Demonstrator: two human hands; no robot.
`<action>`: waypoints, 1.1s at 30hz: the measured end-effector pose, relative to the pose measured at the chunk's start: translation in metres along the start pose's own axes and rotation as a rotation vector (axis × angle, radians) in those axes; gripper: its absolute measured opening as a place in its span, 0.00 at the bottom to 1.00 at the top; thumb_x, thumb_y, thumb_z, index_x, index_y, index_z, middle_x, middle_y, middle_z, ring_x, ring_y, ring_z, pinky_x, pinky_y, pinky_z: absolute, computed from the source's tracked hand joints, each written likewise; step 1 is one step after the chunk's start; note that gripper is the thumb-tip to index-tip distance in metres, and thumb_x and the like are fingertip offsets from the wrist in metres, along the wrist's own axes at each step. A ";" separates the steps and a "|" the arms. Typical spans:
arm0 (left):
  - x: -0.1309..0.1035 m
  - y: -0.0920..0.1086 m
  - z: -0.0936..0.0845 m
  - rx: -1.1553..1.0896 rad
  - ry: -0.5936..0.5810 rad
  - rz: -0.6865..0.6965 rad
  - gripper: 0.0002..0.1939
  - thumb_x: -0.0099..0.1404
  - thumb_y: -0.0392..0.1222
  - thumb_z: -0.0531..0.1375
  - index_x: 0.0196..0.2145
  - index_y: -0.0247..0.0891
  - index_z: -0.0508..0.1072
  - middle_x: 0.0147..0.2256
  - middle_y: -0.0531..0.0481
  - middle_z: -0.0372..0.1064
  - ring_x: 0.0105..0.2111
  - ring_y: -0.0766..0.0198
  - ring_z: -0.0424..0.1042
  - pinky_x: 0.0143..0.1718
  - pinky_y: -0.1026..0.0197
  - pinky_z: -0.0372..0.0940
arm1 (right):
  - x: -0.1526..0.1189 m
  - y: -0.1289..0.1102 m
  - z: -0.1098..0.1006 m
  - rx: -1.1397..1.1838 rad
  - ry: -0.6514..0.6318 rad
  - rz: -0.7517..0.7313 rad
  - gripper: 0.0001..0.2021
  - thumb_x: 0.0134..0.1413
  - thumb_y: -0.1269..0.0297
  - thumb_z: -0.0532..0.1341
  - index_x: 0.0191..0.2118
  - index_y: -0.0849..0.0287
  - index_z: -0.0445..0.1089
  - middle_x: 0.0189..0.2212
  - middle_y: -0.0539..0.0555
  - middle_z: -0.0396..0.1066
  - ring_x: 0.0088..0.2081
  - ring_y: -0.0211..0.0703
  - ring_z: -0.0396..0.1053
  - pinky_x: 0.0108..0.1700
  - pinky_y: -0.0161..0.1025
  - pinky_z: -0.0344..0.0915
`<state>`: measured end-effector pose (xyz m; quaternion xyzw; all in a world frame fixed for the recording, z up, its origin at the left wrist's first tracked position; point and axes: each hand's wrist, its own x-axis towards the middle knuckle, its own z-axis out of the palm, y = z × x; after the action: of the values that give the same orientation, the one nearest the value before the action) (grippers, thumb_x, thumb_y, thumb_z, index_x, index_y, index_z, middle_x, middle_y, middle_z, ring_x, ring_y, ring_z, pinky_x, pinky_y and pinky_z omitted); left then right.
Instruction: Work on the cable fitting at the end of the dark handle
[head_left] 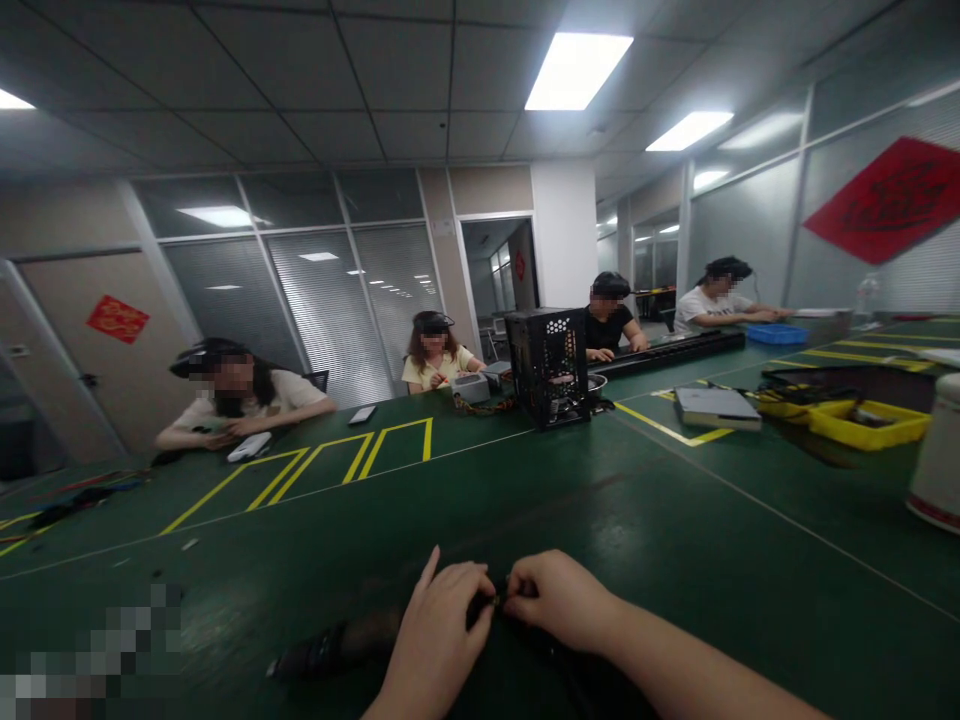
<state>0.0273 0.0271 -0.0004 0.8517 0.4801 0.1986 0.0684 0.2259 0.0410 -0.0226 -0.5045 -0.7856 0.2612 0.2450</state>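
Low over the green table, my left hand [448, 622] and my right hand [559, 600] meet almost fingertip to fingertip. Each is closed in a pinch around something small and dark between them, with a hint of yellow; its kind is too small to tell. Left of my left hand lies a dark cylindrical tool [330, 645], partly hidden behind the hand. Some dark material, hard to make out, lies beneath my right forearm.
A black computer case [551, 368] stands across the table [660, 520], beside a grey power supply unit [471, 388]. To the right are a book [716, 408], a yellow tray [870, 428] and a white container [937, 460]. Several people sit along the far side.
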 end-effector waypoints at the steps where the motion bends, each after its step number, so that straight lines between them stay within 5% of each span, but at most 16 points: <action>1: 0.000 0.000 0.000 0.002 0.001 0.003 0.08 0.60 0.35 0.56 0.35 0.45 0.72 0.43 0.53 0.73 0.50 0.58 0.68 0.65 0.40 0.34 | 0.000 -0.001 -0.001 -0.002 -0.005 0.003 0.06 0.51 0.62 0.62 0.33 0.55 0.76 0.28 0.48 0.75 0.28 0.36 0.69 0.29 0.30 0.56; 11: -0.001 -0.006 0.008 -0.028 0.004 -0.053 0.05 0.60 0.39 0.59 0.36 0.45 0.72 0.45 0.54 0.72 0.51 0.59 0.68 0.61 0.47 0.50 | -0.001 -0.005 -0.003 0.016 -0.023 -0.004 0.07 0.52 0.62 0.61 0.34 0.56 0.77 0.27 0.49 0.75 0.29 0.37 0.70 0.28 0.30 0.57; 20: 0.000 -0.002 0.004 -0.049 -0.021 -0.016 0.08 0.62 0.37 0.57 0.37 0.49 0.72 0.42 0.58 0.72 0.45 0.61 0.69 0.57 0.50 0.52 | 0.000 0.000 -0.001 0.064 -0.034 0.003 0.07 0.52 0.62 0.61 0.34 0.56 0.76 0.26 0.49 0.75 0.27 0.37 0.69 0.26 0.30 0.56; 26: 0.000 0.000 0.004 -0.017 -0.022 -0.125 0.07 0.60 0.39 0.57 0.38 0.44 0.71 0.38 0.53 0.70 0.40 0.59 0.68 0.43 0.58 0.59 | 0.000 -0.001 -0.002 0.057 -0.033 0.006 0.07 0.52 0.62 0.61 0.33 0.56 0.76 0.27 0.48 0.75 0.28 0.36 0.69 0.26 0.29 0.55; 33: -0.002 0.001 0.004 -0.052 0.010 -0.063 0.06 0.60 0.38 0.56 0.36 0.44 0.71 0.37 0.54 0.70 0.39 0.61 0.67 0.42 0.59 0.57 | 0.001 0.003 0.001 0.052 -0.013 -0.013 0.06 0.52 0.61 0.62 0.33 0.55 0.76 0.26 0.47 0.74 0.27 0.35 0.68 0.26 0.29 0.54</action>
<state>0.0287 0.0253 -0.0046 0.8331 0.5017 0.2131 0.0941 0.2270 0.0426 -0.0256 -0.4913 -0.7832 0.2834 0.2548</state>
